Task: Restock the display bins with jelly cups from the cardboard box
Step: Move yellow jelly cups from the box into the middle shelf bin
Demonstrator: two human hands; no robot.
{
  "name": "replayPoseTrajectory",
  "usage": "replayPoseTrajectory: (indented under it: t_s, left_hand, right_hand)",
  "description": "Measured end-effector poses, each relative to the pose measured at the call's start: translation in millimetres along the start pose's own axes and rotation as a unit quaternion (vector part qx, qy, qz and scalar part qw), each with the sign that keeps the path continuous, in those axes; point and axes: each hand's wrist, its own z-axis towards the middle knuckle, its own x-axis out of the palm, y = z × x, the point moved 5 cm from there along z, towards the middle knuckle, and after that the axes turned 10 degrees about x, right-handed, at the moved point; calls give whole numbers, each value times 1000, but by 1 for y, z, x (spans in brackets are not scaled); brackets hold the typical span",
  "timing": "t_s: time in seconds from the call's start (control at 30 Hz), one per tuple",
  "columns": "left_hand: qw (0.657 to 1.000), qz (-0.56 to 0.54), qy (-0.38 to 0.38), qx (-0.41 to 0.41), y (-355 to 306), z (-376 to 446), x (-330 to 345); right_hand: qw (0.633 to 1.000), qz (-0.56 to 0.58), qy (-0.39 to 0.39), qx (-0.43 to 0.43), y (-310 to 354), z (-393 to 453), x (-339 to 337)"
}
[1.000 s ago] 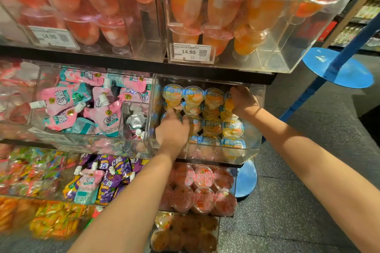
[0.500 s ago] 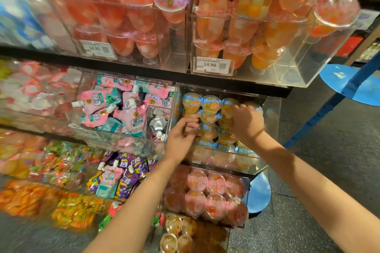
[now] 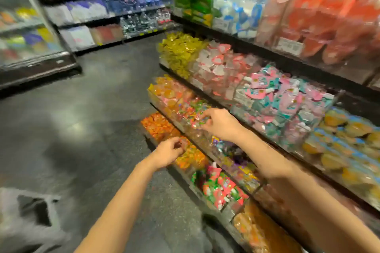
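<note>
The whole view is blurred by motion. The clear bin of blue-lidded jelly cups (image 3: 345,139) sits at the right edge, on the second shelf. My right hand (image 3: 218,123) hovers left of it, in front of a bin of mixed coloured sweets (image 3: 185,107), with fingers loosely curled and nothing seen in them. My left hand (image 3: 168,152) is lower and nearer the aisle, above the orange sweets (image 3: 191,156), also loosely curled and holding nothing. A pale box-like shape (image 3: 30,217) lies on the floor at the bottom left, too blurred to identify.
Tiered clear bins run along the right: yellow sweets (image 3: 178,51), pink-and-white packs (image 3: 220,63), pink and teal pouches (image 3: 287,98). Tall orange jelly cups (image 3: 339,16) fill the top shelf. Dark floor (image 3: 92,119) stretches left towards more shelving (image 3: 98,6).
Both hands have come out of the jelly cup bin and moved left. The view has swung sharply left along the aisle, bringing the floor and far shelves into sight.
</note>
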Motion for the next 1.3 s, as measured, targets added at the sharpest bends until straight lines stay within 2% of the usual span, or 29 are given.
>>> replayPoseTrajectory:
  t_s: [0.1, 0.27, 0.43, 0.57, 0.7, 0.87, 1.03, 1.13, 1.3]
  left_hand:
    - [999, -16, -19, -45, 66, -103, -64]
    - [974, -69, -167, -135, 168, -270, -146]
    - [939, -97, -255, -211, 244, -406, -198]
    - [895, -120, -350, -249, 297, -502, -237]
    - [852, -140, -408, -298, 344, -581, -272]
    - [803, -148, -475, -329, 410, -654, -348]
    - [775, -138, -496, -366, 475, -704, -422]
    - [736, -132, -537, -390, 516, -736, -460]
    - [729, -113, -521, -430, 591, -779, -505]
  right_hand:
    - [991, -5, 77, -111, 115, -17, 72]
    - [947, -23, 201, -249, 298, -66, 176]
    - [888, -52, 239, -389, 454, -115, 242]
    - [847, -66, 255, -461, 560, -142, 290]
    - [815, -75, 283, -500, 655, -157, 345]
    - [788, -65, 312, -527, 782, -161, 421]
    - [775, -90, 375, -500, 873, -155, 497]
    - [768, -103, 415, -477, 919, -154, 545]
    - [773, -117, 438, -445, 974, -151, 624]
